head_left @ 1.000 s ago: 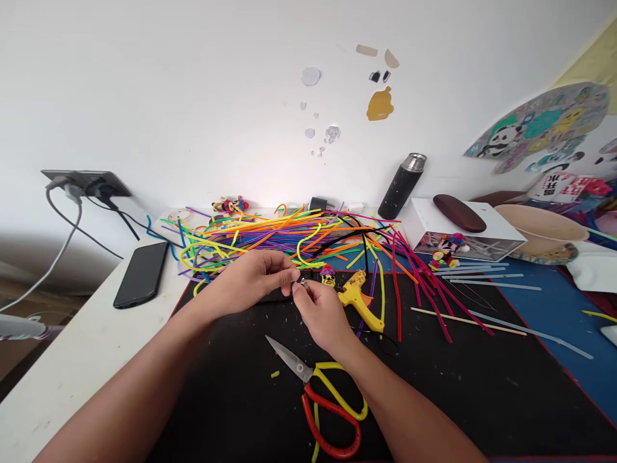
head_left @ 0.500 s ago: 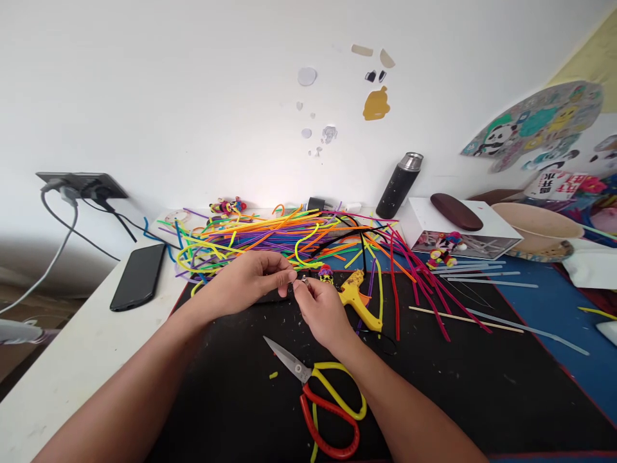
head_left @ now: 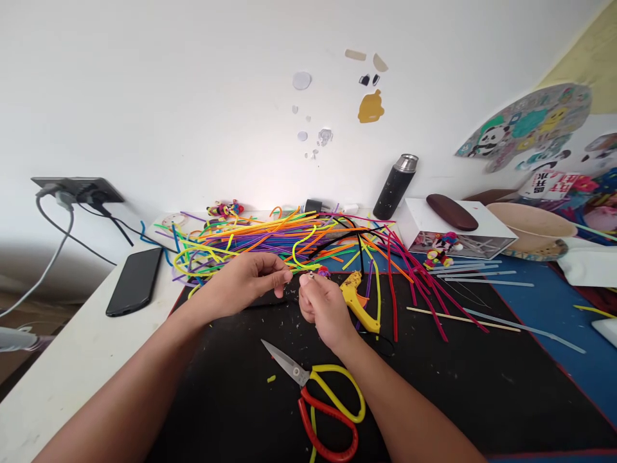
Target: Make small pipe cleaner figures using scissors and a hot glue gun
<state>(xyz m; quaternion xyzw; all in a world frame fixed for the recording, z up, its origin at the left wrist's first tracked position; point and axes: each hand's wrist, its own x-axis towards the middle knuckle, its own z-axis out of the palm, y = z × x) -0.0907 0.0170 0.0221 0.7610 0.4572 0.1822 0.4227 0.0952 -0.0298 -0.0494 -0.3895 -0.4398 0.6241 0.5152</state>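
Note:
My left hand (head_left: 253, 283) is closed in a pinch above the black mat (head_left: 231, 386); what lies between its fingertips is too small to name. Just to its right, my right hand (head_left: 325, 305) is curled closed, with a tiny shiny piece showing at the thumb, its kind unclear. A small gap separates the two hands. Beyond them spreads a heap of colourful pipe cleaners (head_left: 270, 238). Beside my right hand lies a yellow glue gun (head_left: 359, 302). Scissors (head_left: 301, 373) with one red and one yellow handle rest on the mat below my hands.
A black phone (head_left: 135, 281) lies on the left of the table. Toward the wall stand a black thermos (head_left: 395, 186) and a white box (head_left: 486, 225) with a brown case (head_left: 452, 212) on top. Glue sticks (head_left: 482, 278) and a small pipe-cleaner figure (head_left: 439, 251) lie at right.
My hands have come apart at the fingertips. My right hand has moved slightly right and curled more tightly, while my left hand stays nearly in place. The view has shifted slightly.

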